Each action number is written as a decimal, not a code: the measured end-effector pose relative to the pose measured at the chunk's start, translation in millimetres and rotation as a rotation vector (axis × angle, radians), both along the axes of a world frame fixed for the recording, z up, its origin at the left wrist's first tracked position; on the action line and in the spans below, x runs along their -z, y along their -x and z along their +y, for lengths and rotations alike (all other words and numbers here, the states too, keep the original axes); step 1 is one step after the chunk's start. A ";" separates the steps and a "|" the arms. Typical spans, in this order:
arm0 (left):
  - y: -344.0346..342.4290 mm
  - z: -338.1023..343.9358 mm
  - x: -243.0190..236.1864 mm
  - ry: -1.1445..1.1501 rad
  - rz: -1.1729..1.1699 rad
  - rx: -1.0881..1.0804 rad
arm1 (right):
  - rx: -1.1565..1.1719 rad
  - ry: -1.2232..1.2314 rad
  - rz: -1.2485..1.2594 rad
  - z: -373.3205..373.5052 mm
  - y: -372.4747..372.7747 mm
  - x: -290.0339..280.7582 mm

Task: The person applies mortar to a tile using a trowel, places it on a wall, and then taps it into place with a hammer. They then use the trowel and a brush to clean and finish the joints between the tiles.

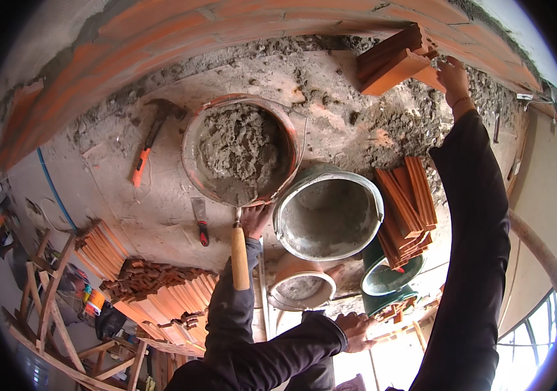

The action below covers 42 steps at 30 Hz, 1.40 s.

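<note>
At the far right, by the wall, my right hand is closed at the end of an orange hollow brick, next to another brick. My left forearm crosses low in front of me. My left hand has curled fingers, and what they hold, if anything, is hidden. A bucket of wet grey mortar stands left of centre. In it rests a trowel, its wooden handle sticking out toward me over the rim. Below that bucket shows what looks like a bare foot.
A mortar-coated bucket and smaller buckets stand centrally. Stacked bricks lie right; more bricks are at lower left. A hammer and scraper lie on the dirty floor. Rubble lines the curved brick wall.
</note>
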<state>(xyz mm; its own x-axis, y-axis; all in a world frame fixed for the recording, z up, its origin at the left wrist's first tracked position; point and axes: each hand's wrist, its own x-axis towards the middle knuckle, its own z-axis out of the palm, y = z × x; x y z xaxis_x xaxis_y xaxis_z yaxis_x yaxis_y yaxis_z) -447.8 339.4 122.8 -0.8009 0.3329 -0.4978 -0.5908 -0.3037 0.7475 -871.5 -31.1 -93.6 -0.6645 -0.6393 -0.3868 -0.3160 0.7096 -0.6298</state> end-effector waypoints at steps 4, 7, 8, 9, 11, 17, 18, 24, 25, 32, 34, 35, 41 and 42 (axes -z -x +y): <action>-1.6 -0.6 7.4 -0.018 -0.011 -0.015 | 0.262 0.028 -0.159 14.9 -16.5 5.7; 1.7 2.2 2.0 -0.012 -0.034 -0.053 | 0.257 -0.088 -0.160 47.9 -38.3 30.0; 1.7 1.2 3.6 -0.001 -0.027 -0.046 | 0.259 -0.120 -0.143 61.5 -41.0 35.1; 0.8 2.4 3.9 0.009 -0.019 -0.039 | 0.246 -0.154 -0.118 73.6 -43.7 38.2; -2.5 12.7 2.8 0.015 -0.022 -0.097 | 0.179 -0.209 -0.021 87.3 -45.2 47.7; -37.7 0.9 -29.1 0.408 0.092 -0.038 | -0.336 -0.302 0.611 70.1 -22.8 89.3; -39.3 -8.4 -22.3 0.398 0.063 -0.001 | -0.353 -0.326 0.647 58.7 -22.5 93.2; -49.8 -44.4 3.4 0.306 -0.046 0.113 | -0.541 -0.539 0.931 13.4 -7.5 122.4; -50.0 -45.7 5.2 0.299 -0.059 0.120 | -0.537 -0.561 0.924 10.8 -20.9 120.7; -41.5 -54.4 3.8 0.273 -0.066 0.162 | -0.603 -0.471 1.014 27.5 -8.0 86.1; -36.8 -54.7 -1.9 0.267 -0.051 0.174 | -0.543 -0.406 0.982 46.0 5.3 77.5; -33.1 -55.0 -4.8 0.268 -0.054 0.175 | -0.458 -0.377 0.912 51.7 9.0 67.1; -18.5 -62.8 -17.9 0.276 -0.055 0.184 | -0.365 0.060 0.656 43.7 46.4 -2.9; -18.1 -58.8 -21.1 0.280 -0.040 0.177 | -0.405 0.099 0.532 35.3 47.4 -5.4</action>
<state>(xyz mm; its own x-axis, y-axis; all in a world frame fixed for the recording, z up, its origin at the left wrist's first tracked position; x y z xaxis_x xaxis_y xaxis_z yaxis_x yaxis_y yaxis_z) -429.6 280.6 143.9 -0.7208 0.3107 -0.6196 -0.6466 0.0206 0.7625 -918.9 4.2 -88.2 -0.4489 -0.8936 -0.0002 -0.8298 0.4169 -0.3709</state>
